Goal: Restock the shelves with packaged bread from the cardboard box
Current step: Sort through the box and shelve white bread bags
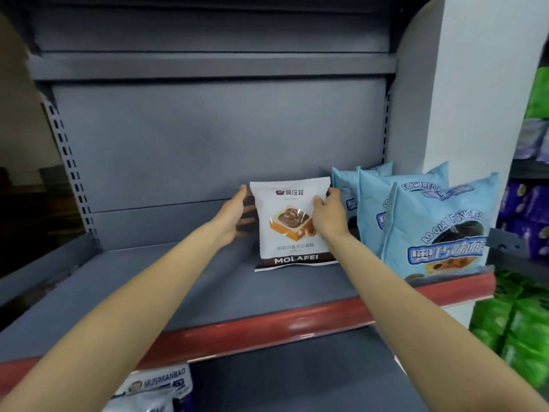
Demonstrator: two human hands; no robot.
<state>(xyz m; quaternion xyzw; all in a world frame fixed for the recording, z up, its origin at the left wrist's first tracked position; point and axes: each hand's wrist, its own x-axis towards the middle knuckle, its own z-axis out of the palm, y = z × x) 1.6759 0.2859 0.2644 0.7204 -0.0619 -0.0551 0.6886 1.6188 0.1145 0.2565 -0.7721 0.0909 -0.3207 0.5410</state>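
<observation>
A white MOLAFEI bread packet (289,230) with a brown bottom band stands upright on the grey shelf (166,292), near the back panel. My left hand (234,215) lies against the packet's left edge with its fingers spread and fairly straight. My right hand (328,214) grips the packet's upper right edge, thumb on the front. To the right stand three light-blue bread packets (430,230), one behind the other. The cardboard box is out of view.
The shelf has a red front strip (297,325), and its left half is bare grey metal. A white pillar (475,99) rises on the right, with green and purple packs (523,316) beyond it. White MUSIMIANBAO packets (157,388) lie on the shelf below.
</observation>
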